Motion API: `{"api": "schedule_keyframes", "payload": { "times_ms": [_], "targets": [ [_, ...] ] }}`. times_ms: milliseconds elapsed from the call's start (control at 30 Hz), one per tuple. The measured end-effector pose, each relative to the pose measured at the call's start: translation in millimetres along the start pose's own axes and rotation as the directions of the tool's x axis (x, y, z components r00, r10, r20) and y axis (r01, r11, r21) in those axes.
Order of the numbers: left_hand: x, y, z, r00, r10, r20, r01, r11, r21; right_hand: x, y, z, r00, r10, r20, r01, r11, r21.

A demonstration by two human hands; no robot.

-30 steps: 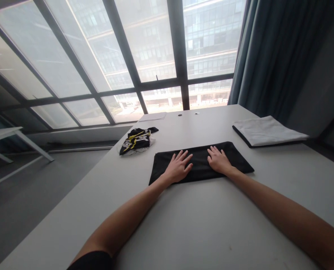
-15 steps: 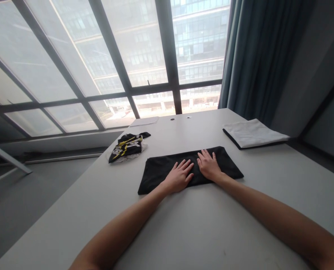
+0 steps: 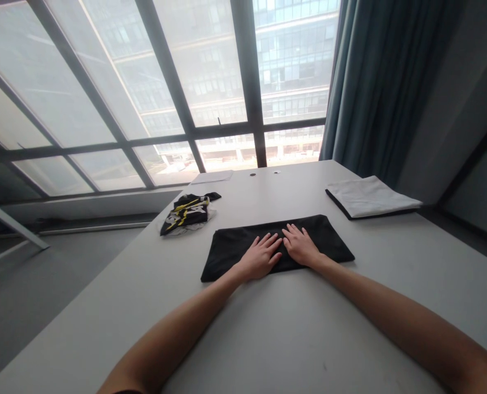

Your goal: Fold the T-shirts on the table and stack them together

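Observation:
A black cloth (image 3: pixel 227 253), folded into a long flat rectangle, lies on the white table (image 3: pixel 276 334) in front of me. My left hand (image 3: pixel 261 256) rests palm down on its middle, fingers stretched out and slightly apart. Just to the right, my right hand (image 3: pixel 300 244) also lies flat on the cloth with its fingers extended. The fingertips of the two hands nearly meet. Neither hand grips anything, and the cloth under the palms is hidden.
At the left of the table is a crumpled black, yellow and white garment (image 3: pixel 189 213). Folded white cloth (image 3: pixel 370 196) with a black layer beneath lies at the right. Farther back are a pale flat sheet (image 3: pixel 213 177) and a cable hole (image 3: pixel 252 174). A curtain (image 3: pixel 362 87) hangs beside the windows.
My right hand has slid slightly left and toward me over the black cloth, closer to my left hand. The left hand stays almost where it was.

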State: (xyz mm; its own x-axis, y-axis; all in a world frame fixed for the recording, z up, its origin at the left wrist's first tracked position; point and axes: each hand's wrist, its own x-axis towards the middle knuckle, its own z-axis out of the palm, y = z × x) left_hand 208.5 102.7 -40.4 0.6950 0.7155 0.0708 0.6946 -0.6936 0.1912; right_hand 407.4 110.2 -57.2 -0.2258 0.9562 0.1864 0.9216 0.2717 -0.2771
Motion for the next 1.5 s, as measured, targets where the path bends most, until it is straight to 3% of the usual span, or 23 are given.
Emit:
{"api": "schedule_keyframes", "payload": {
  "times_ms": [200,300,400,533,667,733,833,967,1100,1200,1500],
  "targets": [
    [5.1,-8.1,-9.9,0.987,-0.126,-0.094,0.113,0.984,-0.134,-0.3,-1.2,0.3,1.0,0.008,0.008,-0.008,1.0,0.001],
    [5.0,-21.6,-12.5,0.957,-0.24,-0.162,0.234,0.971,-0.058,-0.2,-1.6,0.7,1.0,0.015,0.009,-0.015,1.0,0.005],
    [3.7,-36.8,-9.5,0.934,-0.332,-0.135,0.335,0.942,0.004,-0.4,-2.0,0.7,1.0,0.013,0.009,-0.013,1.0,0.009],
    [5.3,-51.8,-9.7,0.934,-0.348,-0.078,0.341,0.936,-0.083,-0.7,-1.9,-0.1,1.0,0.014,0.01,-0.015,1.0,0.015],
    [6.2,-77.2,-34.6,0.922,-0.359,-0.149,0.321,0.919,-0.228,-1.0,-1.1,-0.7,1.0,0.016,0.019,-0.017,1.0,0.021],
    [1.3,-98.5,-54.5,0.89,-0.424,-0.169,0.367,0.885,-0.287,-1.3,-1.0,-0.7,1.0,0.011,0.018,-0.012,1.0,0.024],
    [-13.5,-133.6,-82.8,0.791,-0.596,-0.137,0.535,0.783,-0.318,-1.8,-1.2,-0.2,1.0,0.008,0.014,-0.008,1.0,0.024],
    [-34.9,-164.5,-101.1,0.687,-0.726,-0.044,0.68,0.662,-0.316,-2.3,-1.2,0.5,1.0,0.008,0.003,-0.008,1.0,0.017],
    [-43.1,-169.1,-97.6,0.624,-0.776,0.09,0.741,0.552,-0.382,-2.6,-0.9,0.8,1.0,0.003,0.001,-0.003,1.0,0.014],
    [-41.7,-165.5,-90.9,0.626,-0.766,0.145,0.733,0.515,-0.444,-2.7,-0.9,0.8,1.0,0.006,0.002,-0.006,1.0,0.014],
    [-37.4,-161.0,-83.0,0.638,-0.756,0.147,0.699,0.488,-0.522,-1.7,-1.4,3.0,1.0,0.018,-0.002,-0.018,0.999,0.026]
  ]
}}
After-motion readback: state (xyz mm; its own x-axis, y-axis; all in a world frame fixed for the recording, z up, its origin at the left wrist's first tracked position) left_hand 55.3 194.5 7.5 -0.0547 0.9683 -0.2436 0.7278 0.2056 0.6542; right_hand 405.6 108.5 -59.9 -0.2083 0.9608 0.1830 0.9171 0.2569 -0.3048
